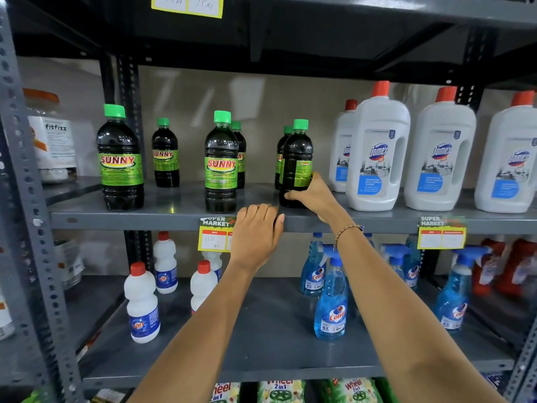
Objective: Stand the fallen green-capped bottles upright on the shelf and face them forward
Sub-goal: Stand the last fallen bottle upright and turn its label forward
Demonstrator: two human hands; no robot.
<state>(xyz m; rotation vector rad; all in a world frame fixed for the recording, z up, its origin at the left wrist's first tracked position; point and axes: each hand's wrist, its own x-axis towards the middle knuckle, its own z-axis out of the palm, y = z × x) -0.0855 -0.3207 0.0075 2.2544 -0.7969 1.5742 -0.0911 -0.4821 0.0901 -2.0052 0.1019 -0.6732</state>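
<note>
Several dark green-capped bottles with green SUNNY labels stand upright on the grey shelf (pixel 174 212). The front left bottle (pixel 120 159) and the front middle bottle (pixel 220 164) show their labels forward. Smaller-looking ones stand behind them, such as the back bottle (pixel 165 154). My right hand (pixel 315 196) grips the lower part of the right front bottle (pixel 296 161), which stands upright with its label turned sideways. Another bottle (pixel 281 152) stands just behind it. My left hand (pixel 255 234) rests on the shelf's front edge, fingers curled over the lip, holding nothing.
White Domex jugs (pixel 377 152) with red caps stand close to the right of the gripped bottle. A white jar (pixel 50 138) is at far left. Price tags (pixel 216 234) hang on the shelf edge. Below are white Rin bottles (pixel 142 303) and blue Colin sprays (pixel 331 303).
</note>
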